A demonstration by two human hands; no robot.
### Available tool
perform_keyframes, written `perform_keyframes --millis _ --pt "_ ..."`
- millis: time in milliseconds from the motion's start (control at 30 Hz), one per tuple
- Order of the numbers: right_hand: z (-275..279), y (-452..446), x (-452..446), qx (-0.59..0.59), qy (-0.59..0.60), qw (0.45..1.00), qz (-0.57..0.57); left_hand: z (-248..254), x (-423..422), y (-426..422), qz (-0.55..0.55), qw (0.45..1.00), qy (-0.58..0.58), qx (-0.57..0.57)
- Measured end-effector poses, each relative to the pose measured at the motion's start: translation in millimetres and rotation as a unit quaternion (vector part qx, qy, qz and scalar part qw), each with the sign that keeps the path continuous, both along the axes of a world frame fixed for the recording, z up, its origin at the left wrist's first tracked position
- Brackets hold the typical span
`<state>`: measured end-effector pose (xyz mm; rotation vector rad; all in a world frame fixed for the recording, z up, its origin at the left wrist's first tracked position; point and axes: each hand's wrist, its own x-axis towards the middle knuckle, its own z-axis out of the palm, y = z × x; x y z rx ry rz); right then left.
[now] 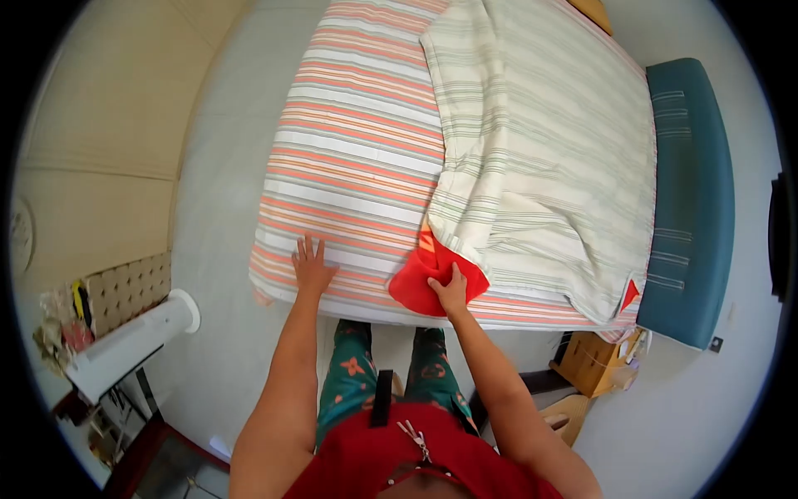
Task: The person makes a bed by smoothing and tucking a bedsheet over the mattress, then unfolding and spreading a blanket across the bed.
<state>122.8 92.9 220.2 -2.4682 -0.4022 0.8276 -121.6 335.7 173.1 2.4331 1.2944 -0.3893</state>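
Observation:
My left hand (311,266) lies on the striped sheet (357,179) near the bed's front edge, its fingers spread and nothing in it. Toward the middle of that edge, my right hand (451,291) is on a red cloth (420,279), thumb and fingers apart, palm down. The red cloth sticks out from under a pale green-striped cover (565,125), which spreads over the right part of the bed with a bunched fold along its left side. Another bit of red shows at the cover's lower right corner.
A teal headboard (694,200) stands along the bed's right side. Below it is a wooden nightstand (586,363) with small items. At the left are a tufted beige panel (129,291) and a white cylindrical object (133,343). Pale floor (229,158) runs left of the bed.

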Motion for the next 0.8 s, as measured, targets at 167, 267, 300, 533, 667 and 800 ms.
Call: perform_keyframes --millis 167,267,300,533,667,800 --pt "-7 52 -19 -0.214 -0.112 0.969 -0.054 -50 -40 13 -0.083 0.994 -0.029 -0.065" --pt "-12 52 -14 -0.256 -0.177 0.949 -0.056 -54 -43 15 -0.082 0.993 -0.038 -0.077" --pt "-11 52 -10 -0.257 -0.207 0.943 -0.052 -53 -44 16 -0.089 0.992 -0.04 -0.077" --pt "13 24 47 -0.292 -0.243 0.907 0.181 -17 -94 18 -0.213 0.969 0.039 -0.122" --pt "15 22 58 -0.312 -0.075 0.926 0.197 7 -125 0 -0.223 0.955 0.136 -0.14" --pt "5 32 36 -0.222 -0.072 0.945 0.229 19 -143 -9 -0.208 0.936 0.173 -0.226"
